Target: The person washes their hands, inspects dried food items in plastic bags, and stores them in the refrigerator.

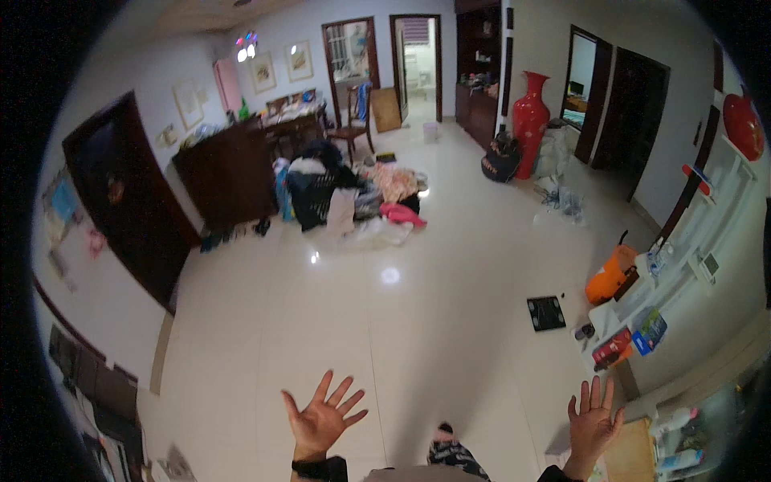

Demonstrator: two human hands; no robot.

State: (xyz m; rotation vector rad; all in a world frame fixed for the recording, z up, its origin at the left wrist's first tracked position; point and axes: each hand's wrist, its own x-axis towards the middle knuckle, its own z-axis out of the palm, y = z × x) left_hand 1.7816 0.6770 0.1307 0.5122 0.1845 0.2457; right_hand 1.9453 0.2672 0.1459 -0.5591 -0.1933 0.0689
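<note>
The right hand (593,422) is being held just left of a light-wood top (632,456), which is being seen on its near right side; it is being approached more closely by this hand than by the left hand (321,422), though whether it is being touched cannot be told. Its long axis is being hidden, as its near end is being cut off by the lower edge. Both hands are being held raised and well apart, palms showing, fingers spread, with nothing being gripped; the left one is being held above the pale tiled floor (321,337). One black bathroom scale (546,314), nearly square, is being shown farther off, slightly left of the right hand. Counted, two hands, one wooden top and one scale are being seen; at least two bottles (681,460) are being shown right of the top. Beyond, one orange container (612,275) and one tall red vase (530,120) are being seen to the right, and one heap of clothes (361,210) is being seen far left, its garments being too tangled to be counted.
</note>
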